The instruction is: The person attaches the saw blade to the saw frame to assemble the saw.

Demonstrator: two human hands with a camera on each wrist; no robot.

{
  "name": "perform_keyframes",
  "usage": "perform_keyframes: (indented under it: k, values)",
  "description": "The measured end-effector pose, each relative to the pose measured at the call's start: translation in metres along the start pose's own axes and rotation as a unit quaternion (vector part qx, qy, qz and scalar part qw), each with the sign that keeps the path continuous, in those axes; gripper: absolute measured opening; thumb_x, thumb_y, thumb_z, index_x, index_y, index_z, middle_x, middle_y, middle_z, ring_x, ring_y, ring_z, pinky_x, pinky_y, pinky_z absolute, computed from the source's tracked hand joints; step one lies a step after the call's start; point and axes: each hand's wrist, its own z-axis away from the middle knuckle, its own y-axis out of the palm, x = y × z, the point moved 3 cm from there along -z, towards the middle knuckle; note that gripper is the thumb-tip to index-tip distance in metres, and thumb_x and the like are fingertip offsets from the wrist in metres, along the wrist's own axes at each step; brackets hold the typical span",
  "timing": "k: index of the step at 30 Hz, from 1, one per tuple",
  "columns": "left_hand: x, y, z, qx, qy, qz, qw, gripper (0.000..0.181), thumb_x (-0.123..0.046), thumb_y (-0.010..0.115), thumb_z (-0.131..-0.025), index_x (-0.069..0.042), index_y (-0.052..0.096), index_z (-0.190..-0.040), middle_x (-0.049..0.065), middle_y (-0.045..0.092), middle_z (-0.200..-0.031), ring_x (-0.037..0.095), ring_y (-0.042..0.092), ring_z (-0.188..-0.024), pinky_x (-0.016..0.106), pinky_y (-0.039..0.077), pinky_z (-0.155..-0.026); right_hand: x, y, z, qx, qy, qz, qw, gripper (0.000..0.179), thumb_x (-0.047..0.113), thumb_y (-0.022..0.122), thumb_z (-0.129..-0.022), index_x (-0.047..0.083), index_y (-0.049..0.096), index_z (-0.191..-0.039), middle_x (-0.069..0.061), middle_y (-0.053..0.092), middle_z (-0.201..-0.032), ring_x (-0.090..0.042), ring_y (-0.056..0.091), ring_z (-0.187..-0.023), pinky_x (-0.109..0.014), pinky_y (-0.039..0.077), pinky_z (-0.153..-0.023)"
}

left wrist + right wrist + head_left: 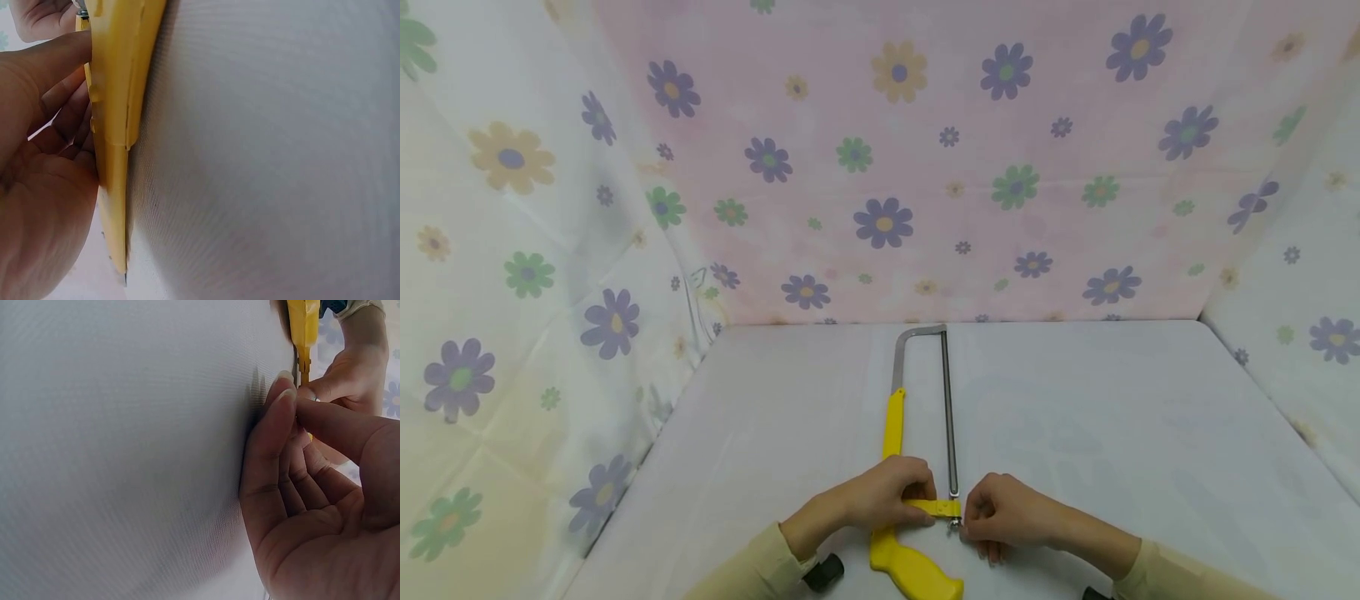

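A hacksaw [892, 425] with a yellow frame and pistol-shaped handle [925, 575] lies on the white table. Its grey blade [949, 408] runs along the right side, from the bent metal arm at the far end to a yellow crosspiece. My left hand [887, 492] holds this crosspiece between thumb and fingers; the left wrist view shows the hand against the yellow frame [115, 94]. Just below the crosspiece is a small metal wing nut [955, 524]. At it, my right hand [1011, 512] pinches with thumb and forefinger, and the fingertips hide the exact contact.
The white tabletop [1112, 417] stretches out around the saw. Flower-patterned cloth [880, 167] hangs behind and on both sides. Dark wrist devices [823, 573] sit at the cuffs of the pale sleeves.
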Motion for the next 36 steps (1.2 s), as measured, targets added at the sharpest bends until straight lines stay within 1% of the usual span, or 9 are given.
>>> perform_keyframes:
  k: [3,7,10,16,20,24,26,31,36]
  values:
    - [0.0000,-0.0005,0.0002,-0.003,0.004,-0.009,0.9999,0.011,-0.016,0.078,-0.092,-0.017,0.069,-0.099,-0.013,0.061,-0.090,0.000,0.053,-0.078,0.018,0.051,-0.072,0.0000,0.0003,-0.0011,0.001,-0.003,0.006,1.0000,0.016,0.010,0.070,-0.095,0.004,0.071,-0.080,-0.009,0.066,-0.062,-0.012,0.058,-0.049,-0.019,0.045,-0.046]
    - [0.0002,-0.0016,-0.0002,-0.001,0.002,-0.007,1.0000,0.012,-0.015,0.078,-0.092,-0.017,0.069,-0.098,-0.013,0.061,-0.090,-0.001,0.053,-0.078,0.018,0.051,-0.072,0.0007,0.0001,-0.0021,0.005,-0.015,0.018,0.9997,0.017,0.010,0.070,-0.096,0.005,0.072,-0.080,-0.009,0.066,-0.062,-0.012,0.057,-0.048,-0.019,0.044,-0.046]
    - [0.0004,-0.0017,-0.0007,0.002,-0.002,-0.002,1.0000,0.012,-0.015,0.078,-0.092,-0.017,0.069,-0.098,-0.013,0.061,-0.090,-0.001,0.054,-0.078,0.018,0.051,-0.073,0.0017,0.0001,-0.0024,0.010,-0.015,0.017,0.9997,0.017,0.010,0.069,-0.096,0.005,0.073,-0.081,-0.009,0.067,-0.063,-0.012,0.058,-0.049,-0.019,0.045,-0.046]
    - [-0.0010,-0.0008,-0.0011,0.003,0.000,0.003,1.0000,0.012,-0.015,0.079,-0.092,-0.016,0.069,-0.098,-0.013,0.061,-0.090,-0.001,0.054,-0.078,0.018,0.051,-0.072,0.0024,0.0013,-0.0016,0.028,-0.005,-0.008,0.9996,0.016,0.008,0.068,-0.097,0.003,0.073,-0.083,-0.011,0.069,-0.067,-0.012,0.059,-0.052,-0.019,0.046,-0.049]
    - [-0.0016,0.0001,-0.0012,0.005,0.001,0.003,1.0000,0.012,-0.015,0.078,-0.092,-0.016,0.069,-0.098,-0.013,0.061,-0.090,-0.001,0.053,-0.078,0.018,0.051,-0.072,0.0023,0.0022,-0.0003,0.034,-0.003,-0.019,0.9992,0.021,0.015,0.071,-0.096,0.001,0.074,-0.081,-0.010,0.068,-0.066,-0.012,0.059,-0.051,-0.020,0.046,-0.049]
    - [-0.0009,0.0004,-0.0006,0.007,-0.002,0.005,1.0000,0.012,-0.015,0.078,-0.092,-0.017,0.068,-0.098,-0.013,0.061,-0.089,-0.001,0.053,-0.077,0.018,0.051,-0.071,0.0012,0.0030,-0.0015,0.030,0.004,-0.011,0.9995,0.034,0.029,0.071,-0.097,0.001,0.074,-0.077,-0.008,0.069,-0.064,-0.010,0.059,-0.049,-0.021,0.045,-0.047]
    - [-0.0011,0.0002,-0.0008,0.007,0.000,0.003,1.0000,0.012,-0.015,0.078,-0.092,-0.016,0.068,-0.098,-0.012,0.061,-0.089,-0.002,0.053,-0.076,0.018,0.052,-0.071,0.0013,0.0030,-0.0026,0.023,0.010,-0.006,0.9997,0.038,0.032,0.069,-0.098,0.002,0.074,-0.076,-0.008,0.069,-0.064,-0.010,0.059,-0.048,-0.021,0.045,-0.046]
    - [-0.0023,0.0003,-0.0014,0.006,0.004,0.002,1.0000,0.012,-0.014,0.078,-0.092,-0.015,0.068,-0.097,-0.010,0.061,-0.088,-0.001,0.053,-0.075,0.018,0.052,-0.071,0.0003,0.0037,-0.0040,0.005,0.023,-0.005,0.9997,0.038,0.030,0.064,-0.102,0.002,0.074,-0.077,-0.013,0.069,-0.065,-0.012,0.058,-0.048,-0.022,0.044,-0.045]
    - [-0.0011,0.0008,-0.0016,0.007,0.000,0.002,1.0000,0.012,-0.014,0.078,-0.092,-0.015,0.068,-0.098,-0.011,0.061,-0.088,-0.001,0.053,-0.076,0.018,0.052,-0.071,0.0009,0.0039,-0.0035,0.008,0.025,-0.011,0.9996,0.036,0.026,0.064,-0.102,0.002,0.074,-0.078,-0.014,0.069,-0.065,-0.010,0.058,-0.048,-0.020,0.044,-0.045]
